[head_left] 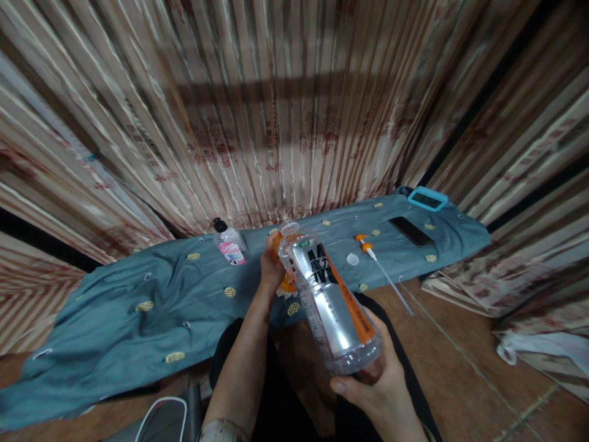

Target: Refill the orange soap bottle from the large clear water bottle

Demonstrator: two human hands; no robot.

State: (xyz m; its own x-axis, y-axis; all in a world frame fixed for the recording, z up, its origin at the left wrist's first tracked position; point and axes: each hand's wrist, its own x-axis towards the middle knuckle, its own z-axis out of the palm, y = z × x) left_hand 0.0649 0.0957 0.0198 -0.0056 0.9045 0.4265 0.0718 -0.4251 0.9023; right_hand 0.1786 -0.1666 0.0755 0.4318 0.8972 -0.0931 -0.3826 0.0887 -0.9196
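Observation:
My right hand (375,383) grips the base of a clear plastic bottle (329,301) with a silver and orange label, tilted with its open neck pointing away from me. My left hand (271,267) is closed around something orange beside the bottle's neck; what it is stays mostly hidden by the fingers and the bottle. A small white cap (352,259) lies on the blue-grey cloth (138,288) just right of the bottle. An orange pump head with a long thin tube (380,265) lies next to that cap.
A small clear bottle with a black cap and pink label (229,244) stands on the cloth at the left. A black phone (410,231) and a blue-framed device (427,198) lie at the cloth's right end. Striped curtains hang behind. A white cable (161,412) loops near my lap.

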